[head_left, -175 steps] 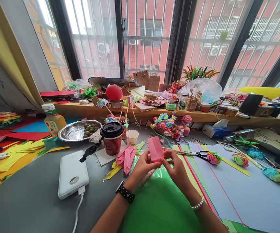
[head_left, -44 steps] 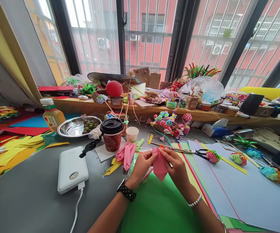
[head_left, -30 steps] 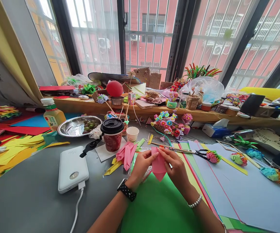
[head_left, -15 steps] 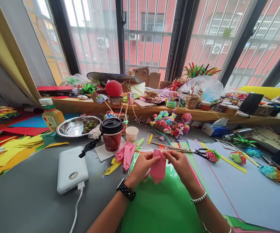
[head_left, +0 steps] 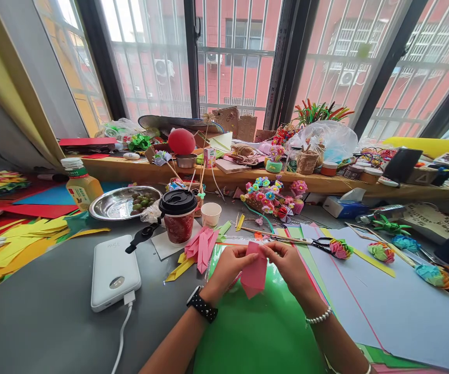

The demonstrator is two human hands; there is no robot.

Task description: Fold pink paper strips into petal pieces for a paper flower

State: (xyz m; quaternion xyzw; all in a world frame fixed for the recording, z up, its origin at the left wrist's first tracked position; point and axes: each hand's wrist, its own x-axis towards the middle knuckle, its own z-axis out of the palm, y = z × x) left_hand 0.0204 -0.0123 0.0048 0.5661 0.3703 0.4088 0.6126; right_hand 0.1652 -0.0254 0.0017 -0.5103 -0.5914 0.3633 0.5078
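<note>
A folded pink paper piece [head_left: 254,271] hangs point-down between both my hands, just above a green sheet [head_left: 259,332] on the grey table. My left hand [head_left: 228,267], with a black watch at the wrist, pinches the paper's upper left edge. My right hand [head_left: 289,265], with a pearl bracelet at the wrist, pinches its upper right edge. Both hands are closed on the paper, fingertips almost meeting at its top. A bundle of folded pink pieces [head_left: 202,247] lies just left of my hands.
A white power bank [head_left: 115,270] with its cable lies to the left. A red coffee cup [head_left: 178,222], a small paper cup [head_left: 211,214] and a steel dish [head_left: 121,202] stand behind. Scissors [head_left: 317,242] and coloured sheets [head_left: 383,296] lie right; yellow paper strips [head_left: 17,249] lie left.
The pink paper was held up as a flat rectangle; it now hangs lower with a point at the bottom, and my fingers have shifted along its top edge.
</note>
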